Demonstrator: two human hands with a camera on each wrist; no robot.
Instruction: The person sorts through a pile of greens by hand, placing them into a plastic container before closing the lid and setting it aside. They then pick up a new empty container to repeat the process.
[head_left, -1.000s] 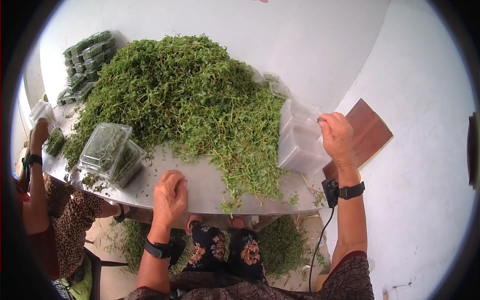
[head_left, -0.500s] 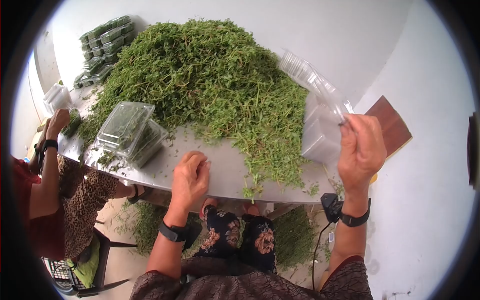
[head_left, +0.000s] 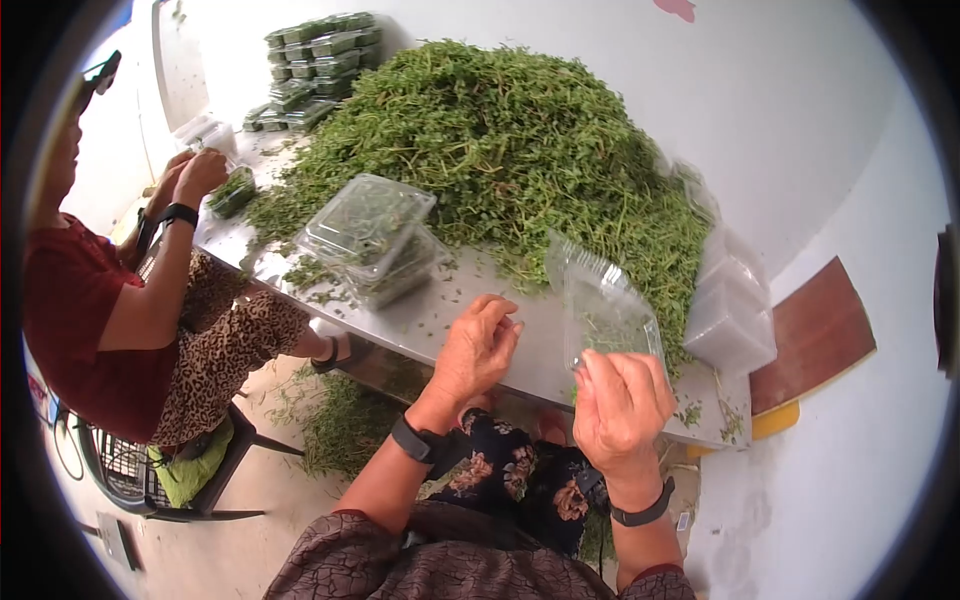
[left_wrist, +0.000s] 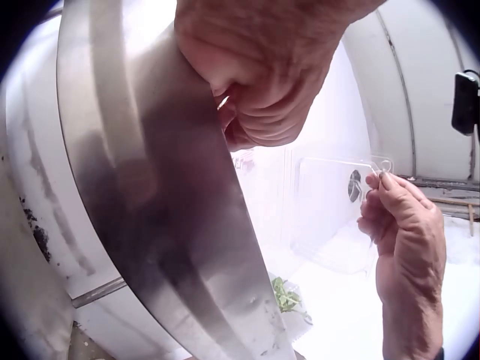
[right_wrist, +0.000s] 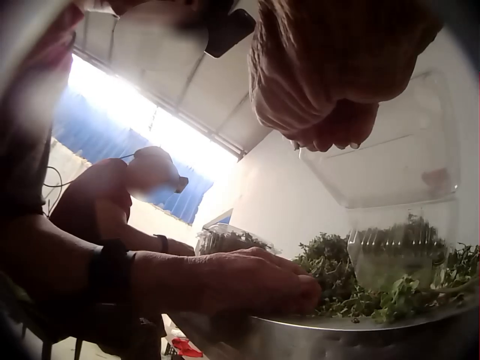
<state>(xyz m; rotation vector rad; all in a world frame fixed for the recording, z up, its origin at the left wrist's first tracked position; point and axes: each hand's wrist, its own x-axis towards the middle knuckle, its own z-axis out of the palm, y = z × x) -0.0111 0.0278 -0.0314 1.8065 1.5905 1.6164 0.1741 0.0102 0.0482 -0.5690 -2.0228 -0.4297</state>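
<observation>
I'm bringing 1 empty plastic box (head_left: 605,305) down from the stack to the table edge (head_left: 530,375); my right hand (head_left: 618,408) is pinching its near rim; my left hand (head_left: 478,345) is resting loose-fingered on the table beside it; I should be steadying the box before opening it.

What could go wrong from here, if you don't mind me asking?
The right hand pinches the empty clamshell container only by its near corner, so it might slip or twist. It hangs by the table edge, where it could drop among the herb scraps on the floor.
</observation>
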